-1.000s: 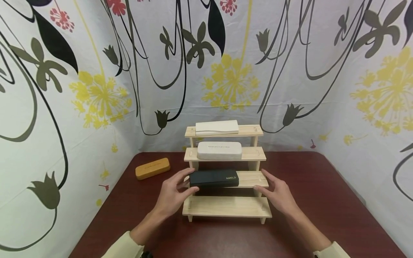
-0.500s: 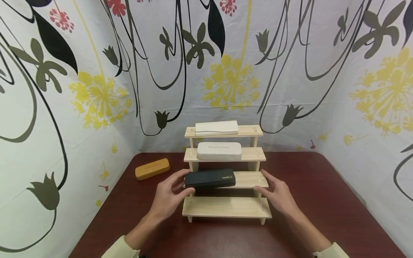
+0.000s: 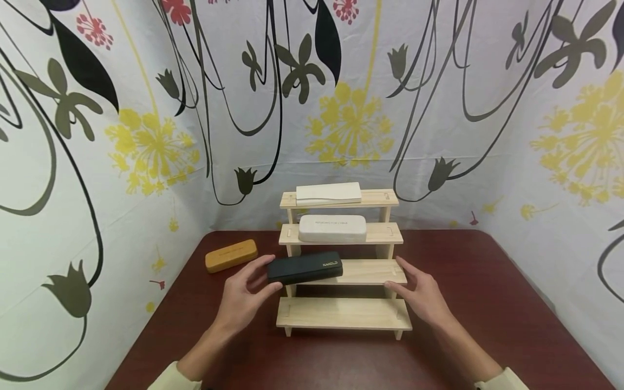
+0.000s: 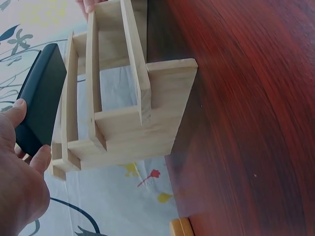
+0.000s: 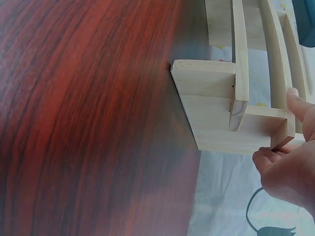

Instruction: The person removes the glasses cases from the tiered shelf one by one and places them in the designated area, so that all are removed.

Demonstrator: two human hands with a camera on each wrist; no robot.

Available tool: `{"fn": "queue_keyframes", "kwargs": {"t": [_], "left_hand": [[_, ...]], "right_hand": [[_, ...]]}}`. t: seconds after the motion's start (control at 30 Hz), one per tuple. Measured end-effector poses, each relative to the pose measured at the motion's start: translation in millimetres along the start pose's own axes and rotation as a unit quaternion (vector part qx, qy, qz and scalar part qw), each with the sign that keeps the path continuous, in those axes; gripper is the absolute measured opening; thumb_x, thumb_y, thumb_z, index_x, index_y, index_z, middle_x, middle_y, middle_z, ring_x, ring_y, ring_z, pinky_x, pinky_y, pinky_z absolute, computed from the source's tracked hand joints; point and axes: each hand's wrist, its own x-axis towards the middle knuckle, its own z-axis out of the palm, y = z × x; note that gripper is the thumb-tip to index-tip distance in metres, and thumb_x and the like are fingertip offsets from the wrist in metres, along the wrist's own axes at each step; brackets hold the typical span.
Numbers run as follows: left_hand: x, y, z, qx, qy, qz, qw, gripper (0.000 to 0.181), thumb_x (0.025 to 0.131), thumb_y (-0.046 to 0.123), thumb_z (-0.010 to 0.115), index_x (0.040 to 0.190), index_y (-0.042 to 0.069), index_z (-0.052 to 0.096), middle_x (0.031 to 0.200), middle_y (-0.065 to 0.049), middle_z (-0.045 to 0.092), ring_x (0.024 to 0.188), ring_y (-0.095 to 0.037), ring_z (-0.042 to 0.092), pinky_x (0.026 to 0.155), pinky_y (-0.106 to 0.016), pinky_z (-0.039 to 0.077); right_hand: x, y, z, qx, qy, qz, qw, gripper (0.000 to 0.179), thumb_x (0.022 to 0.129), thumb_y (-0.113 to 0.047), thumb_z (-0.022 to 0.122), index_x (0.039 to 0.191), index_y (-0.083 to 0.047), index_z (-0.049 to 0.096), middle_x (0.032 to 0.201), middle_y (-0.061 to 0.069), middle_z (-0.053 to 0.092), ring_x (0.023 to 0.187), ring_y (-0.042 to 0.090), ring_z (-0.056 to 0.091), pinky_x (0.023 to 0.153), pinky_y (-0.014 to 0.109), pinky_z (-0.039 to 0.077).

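My left hand grips a dark glasses case by its left end, thumb in front and fingers behind. Small gold lettering marks its right end. In the left wrist view, the glasses case is tilted and raised off the wooden tiered stand. My right hand holds the right end of the stand's second tier from the bottom, thumb on the front edge. The right wrist view shows the same thumb against that board, with the fingers curled at its end.
A white case lies on the tier above, and a flat white case on the top tier. A mustard-yellow case lies on the dark red table to the left. Patterned cloth surrounds the table's back and sides.
My left hand has drawn the dark glasses case leftward and lifted it off the second tier, tilting its right end up. The right hand has kept its hold on the stand.
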Motion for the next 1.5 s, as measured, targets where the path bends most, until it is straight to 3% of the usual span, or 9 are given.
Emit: {"fn": "queue_keyframes", "kwargs": {"t": [0.87,1.2,1.5], "left_hand": [[-14.8,-17.9,-36.0,0.029,0.053,-0.03,0.9977,0.061,0.088,0.004,0.087,0.143,0.02,0.066,0.144,-0.007,0.065,0.12,-0.028,0.071,0.095,-0.024,0.057],[-23.9,-24.5,-49.9,0.041,0.074,-0.033,0.9959,0.063,0.087,0.0,0.087,0.144,0.016,0.066,0.143,-0.012,0.065,0.117,-0.03,0.071,0.091,-0.022,0.059],[-30.1,-30.9,-62.4,0.051,0.078,-0.047,0.9945,0.061,0.088,0.002,0.086,0.144,0.017,0.066,0.144,-0.008,0.065,0.119,-0.008,0.07,0.093,-0.025,0.058]], "right_hand": [[-1.9,0,0,0.003,-0.005,0.0,1.0,0.082,0.096,-0.02,0.083,0.16,0.005,0.04,0.145,0.031,0.059,0.119,0.04,0.07,0.078,0.028,0.064],[-0.5,2,-1,-0.014,-0.003,0.002,0.9999,0.084,0.096,-0.027,0.083,0.162,0.002,0.04,0.15,0.028,0.056,0.118,0.037,0.071,0.082,0.022,0.059],[-0.7,1,-1,-0.014,-0.005,0.0,0.9999,0.084,0.096,-0.028,0.083,0.162,0.001,0.04,0.152,0.028,0.054,0.121,0.037,0.069,0.084,0.018,0.057]]}}
